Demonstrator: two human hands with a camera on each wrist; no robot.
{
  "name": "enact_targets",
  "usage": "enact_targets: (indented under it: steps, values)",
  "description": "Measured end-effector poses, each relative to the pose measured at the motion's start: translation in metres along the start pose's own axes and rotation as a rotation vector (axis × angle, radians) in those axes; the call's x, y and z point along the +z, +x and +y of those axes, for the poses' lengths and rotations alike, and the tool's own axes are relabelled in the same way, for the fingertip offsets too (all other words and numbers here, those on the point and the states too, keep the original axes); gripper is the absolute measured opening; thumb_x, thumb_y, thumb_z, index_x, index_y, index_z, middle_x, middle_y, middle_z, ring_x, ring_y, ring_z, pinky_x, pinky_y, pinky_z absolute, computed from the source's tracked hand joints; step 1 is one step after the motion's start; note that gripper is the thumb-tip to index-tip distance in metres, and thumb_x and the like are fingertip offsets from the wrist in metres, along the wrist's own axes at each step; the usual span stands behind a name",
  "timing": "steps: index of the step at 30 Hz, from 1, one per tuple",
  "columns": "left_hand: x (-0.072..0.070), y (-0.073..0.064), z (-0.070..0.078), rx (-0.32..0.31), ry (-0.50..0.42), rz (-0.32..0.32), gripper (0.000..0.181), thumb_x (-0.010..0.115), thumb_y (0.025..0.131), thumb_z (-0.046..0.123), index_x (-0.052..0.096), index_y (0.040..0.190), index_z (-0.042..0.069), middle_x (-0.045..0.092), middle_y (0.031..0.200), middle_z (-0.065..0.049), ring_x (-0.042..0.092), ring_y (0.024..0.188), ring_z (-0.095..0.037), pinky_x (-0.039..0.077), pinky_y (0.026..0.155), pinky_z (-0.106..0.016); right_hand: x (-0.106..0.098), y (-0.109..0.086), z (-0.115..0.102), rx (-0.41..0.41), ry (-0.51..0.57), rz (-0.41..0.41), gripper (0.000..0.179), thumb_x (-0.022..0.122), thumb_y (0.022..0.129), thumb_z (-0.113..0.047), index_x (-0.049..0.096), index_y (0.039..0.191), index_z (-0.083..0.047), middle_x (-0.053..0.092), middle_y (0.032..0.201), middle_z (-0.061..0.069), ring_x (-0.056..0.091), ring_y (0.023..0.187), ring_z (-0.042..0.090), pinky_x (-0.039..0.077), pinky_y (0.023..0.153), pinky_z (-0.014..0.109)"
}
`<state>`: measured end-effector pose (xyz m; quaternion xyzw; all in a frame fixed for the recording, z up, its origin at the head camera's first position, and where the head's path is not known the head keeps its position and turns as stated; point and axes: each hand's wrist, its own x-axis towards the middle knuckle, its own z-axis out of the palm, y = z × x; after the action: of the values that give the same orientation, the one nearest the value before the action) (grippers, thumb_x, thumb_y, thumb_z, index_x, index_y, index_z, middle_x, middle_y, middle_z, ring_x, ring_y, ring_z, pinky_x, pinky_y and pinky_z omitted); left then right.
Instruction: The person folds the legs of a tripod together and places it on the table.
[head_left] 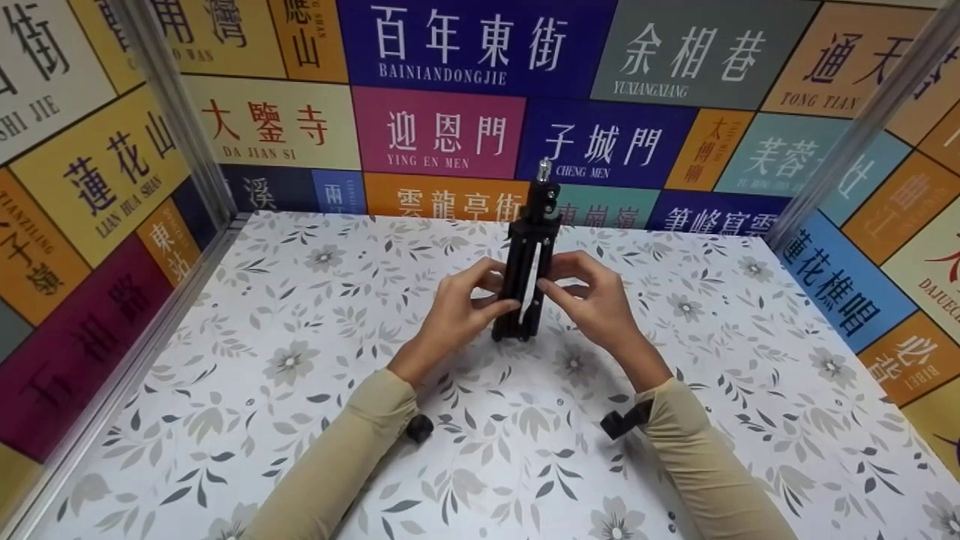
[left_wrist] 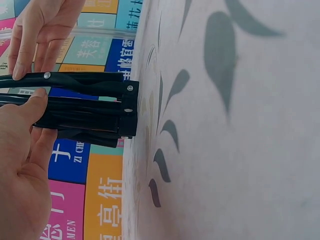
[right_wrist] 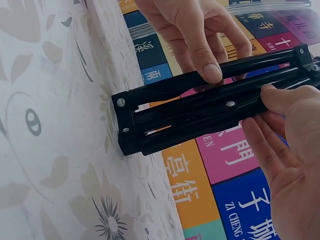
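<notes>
A black folded tripod stand (head_left: 515, 262) with a silver metal stud (head_left: 544, 169) at its top stands nearly upright in the head view, its legs gathered together. My left hand (head_left: 463, 296) holds it from the left, with the thumb pressed along a leg and the fingers behind. From the right, my right hand (head_left: 596, 289) pinches the leg on that side between thumb and fingers. Seen closer in the right wrist view, the foot of the stand (right_wrist: 127, 125) is right at the tabletop, and silver rivets show on the legs.
The table (head_left: 315, 435) has a white cover printed with grey flowers and leaves. Behind it rises a wall panel (head_left: 439, 127) of coloured blocks with lettering, and similar panels flank both sides. A small black device (head_left: 626, 421) sits at each wrist.
</notes>
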<state>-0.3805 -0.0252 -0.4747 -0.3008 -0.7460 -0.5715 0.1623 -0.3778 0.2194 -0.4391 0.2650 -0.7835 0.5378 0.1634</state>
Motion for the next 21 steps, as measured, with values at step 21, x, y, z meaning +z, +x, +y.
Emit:
enact_targets:
  steps: [21]
  values:
    - [-0.0002, -0.0006, -0.0018, 0.000, 0.017, -0.003, 0.039, 0.088, 0.092, 0.014, 0.072, 0.128, 0.016, 0.082, 0.102, -0.003, 0.078, 0.101, -0.015, 0.068, 0.095, -0.029, 0.0071, -0.0007, 0.0006, -0.032, -0.011, 0.021, 0.029, 0.083, 0.097, -0.016, 0.075, 0.125, -0.013, 0.080, 0.110, 0.004, 0.077, 0.101, 0.016, 0.071, 0.083, 0.038]
